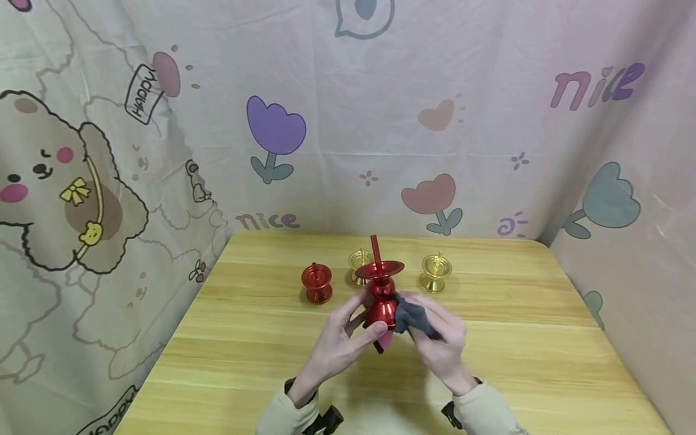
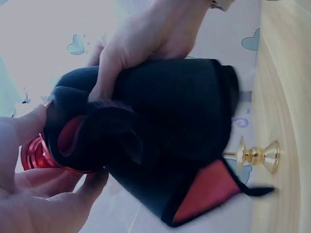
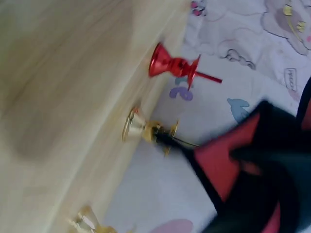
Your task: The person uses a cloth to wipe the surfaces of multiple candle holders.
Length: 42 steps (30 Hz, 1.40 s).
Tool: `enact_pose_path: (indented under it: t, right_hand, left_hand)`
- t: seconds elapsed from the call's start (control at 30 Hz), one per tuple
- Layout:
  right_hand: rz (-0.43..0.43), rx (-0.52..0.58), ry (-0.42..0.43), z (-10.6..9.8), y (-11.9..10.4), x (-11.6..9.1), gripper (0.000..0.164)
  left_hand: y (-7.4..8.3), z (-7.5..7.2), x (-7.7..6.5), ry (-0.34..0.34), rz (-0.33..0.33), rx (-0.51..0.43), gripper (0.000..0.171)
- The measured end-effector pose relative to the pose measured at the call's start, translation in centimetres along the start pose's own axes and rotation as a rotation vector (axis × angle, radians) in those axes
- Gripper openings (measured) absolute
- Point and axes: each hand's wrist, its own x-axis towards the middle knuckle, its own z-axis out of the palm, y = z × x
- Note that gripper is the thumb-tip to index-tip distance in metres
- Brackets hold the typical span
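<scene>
My left hand grips a red metallic candle holder by its flared base, above the table's middle. The holder stands roughly upright, with its dish and thin spike at the top. My right hand pinches a dark grey cloth against the right side of the base. In the left wrist view the cloth shows a black border and a pink underside, and it covers most of the holder's base. Only the cloth's blurred folds show at the right side of the right wrist view; the right hand is hidden there.
Behind my hands, on the wooden table, stand another red candle holder at the left and two gold ones, one behind the held holder and one gold holder to the right. A printed curtain hangs around the table.
</scene>
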Motion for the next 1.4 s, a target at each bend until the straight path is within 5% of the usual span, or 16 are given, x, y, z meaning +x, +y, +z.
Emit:
enact_pose_path:
  t: [0.1, 0.2, 0.47, 0.57, 0.8, 0.9, 1.1, 1.2, 1.4]
  right_hand:
    - [-0.209, -0.106, -0.022, 0.5, -0.5, 1.3, 0.010]
    - [-0.272, -0.122, -0.052, 0.6, -0.9, 2.0, 0.012]
    - [0.050, 0.133, -0.024, 0.0, -0.2, 0.4, 0.018]
    - [0.094, 0.173, -0.019, -0.3, 0.0, 0.2, 0.022]
    - [-0.209, -0.052, -0.100, -0.2, -0.4, 1.3, 0.014]
    - [-0.272, -0.065, -0.149, -0.2, -0.5, 1.7, 0.013]
    - [-0.055, 0.071, -0.102, -0.4, -0.1, 0.8, 0.012]
    - [0.061, 0.152, -0.081, -0.6, 0.2, 0.1, 0.024]
    - [0.152, 0.182, -0.135, -1.1, 0.7, -0.6, 0.036]
  left_hand:
    - [-0.1, 0.1, 0.0, 0.014, 0.021, 0.003, 0.066]
    - [-0.1, 0.0, 0.1, 0.033, 0.047, 0.014, 0.065]
    - [-0.2, -0.3, 0.2, 0.011, 0.089, -0.005, 0.067]
    - [-0.1, -0.3, 0.1, -0.008, 0.071, 0.022, 0.069]
    - [-0.3, -0.3, 0.0, 0.000, 0.030, 0.062, 0.072]
    - [-0.3, -0.4, 0.0, 0.013, 0.052, 0.062, 0.071]
    - [-0.3, -0.4, 0.1, 0.005, 0.058, 0.012, 0.070]
    - [-0.3, -0.4, 0.0, 0.003, 0.041, -0.013, 0.072]
    - [-0.3, -0.2, -0.1, 0.025, -0.029, -0.039, 0.073]
